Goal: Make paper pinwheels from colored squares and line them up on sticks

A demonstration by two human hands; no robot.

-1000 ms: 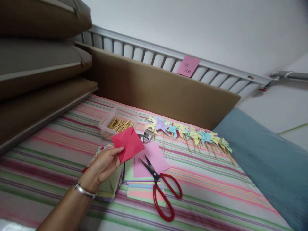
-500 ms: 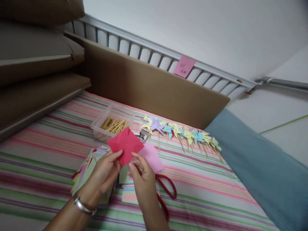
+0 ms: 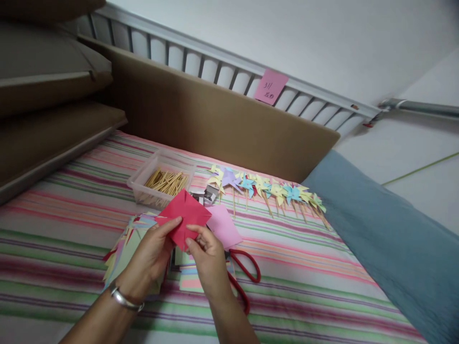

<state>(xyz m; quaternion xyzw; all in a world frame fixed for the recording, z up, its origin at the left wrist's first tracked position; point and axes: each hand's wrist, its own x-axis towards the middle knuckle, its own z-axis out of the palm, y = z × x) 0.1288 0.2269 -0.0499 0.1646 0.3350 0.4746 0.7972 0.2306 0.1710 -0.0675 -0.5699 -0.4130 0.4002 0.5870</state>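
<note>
At the cloth's left side, a paper pile lies handy; over it the left hand pinches a red square, seemingly to steady it, while the right hand grasps its lower corner, perhaps for control. Scissors sit close by; pinwheels lie farther off, probably to avoid crushing.

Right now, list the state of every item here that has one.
Red square: slit at the corners, held up
Left hand: closed on the square's lower-left edge
Right hand: fingers at its bottom corner, grip unclear
Scissors: handles spread, blades hidden
Plastic box: open, holding wooden sticks
Pinwheels: assembled, lying in a row
Paper pile: loose, edges uneven
Pink note: written on
</note>
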